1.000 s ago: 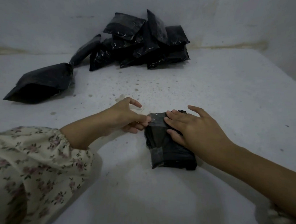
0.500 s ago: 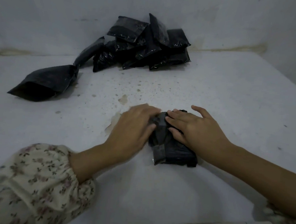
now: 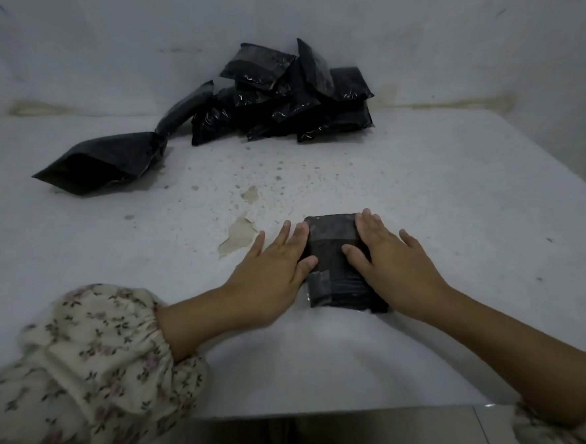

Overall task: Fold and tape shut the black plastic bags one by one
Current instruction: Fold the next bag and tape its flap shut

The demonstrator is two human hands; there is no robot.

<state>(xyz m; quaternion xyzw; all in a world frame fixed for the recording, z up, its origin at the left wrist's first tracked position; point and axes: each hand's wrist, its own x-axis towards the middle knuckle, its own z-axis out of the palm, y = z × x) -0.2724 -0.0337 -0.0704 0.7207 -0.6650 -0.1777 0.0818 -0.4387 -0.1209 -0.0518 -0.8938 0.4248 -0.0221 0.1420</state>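
Centrally, one bag [image 3: 331, 239] between two hands [image 3: 271, 272] [image 3: 395, 266]

One wide-angle camera, worn on the person's head, looks forward and down over the white worktop [image 3: 440, 203] from its near edge. It is close enough that a floral sleeve [image 3: 87, 363] fills the lower left corner, while black bags [image 3: 292, 94] at the worktop's far edge sit high in frame.
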